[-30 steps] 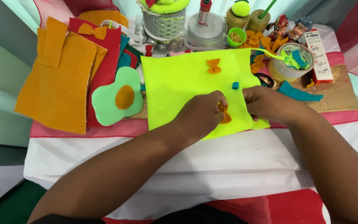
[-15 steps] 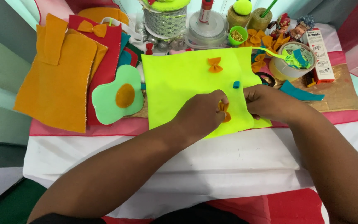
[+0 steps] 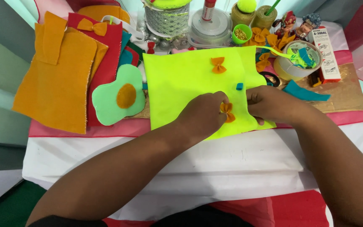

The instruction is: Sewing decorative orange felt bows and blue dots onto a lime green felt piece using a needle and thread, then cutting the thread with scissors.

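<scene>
Right now your left hand (image 3: 202,115) pinches an orange bow (image 3: 227,112) against the yellow felt (image 3: 181,84), low and right on the sheet. Your right hand (image 3: 274,105), grip closed on the felt's edge, pins it flat so the sheet won't slide on the tabletop (image 3: 215,159).

Left hand (image 3: 202,115) fingers pinched; right hand (image 3: 269,103) curled, flat
</scene>
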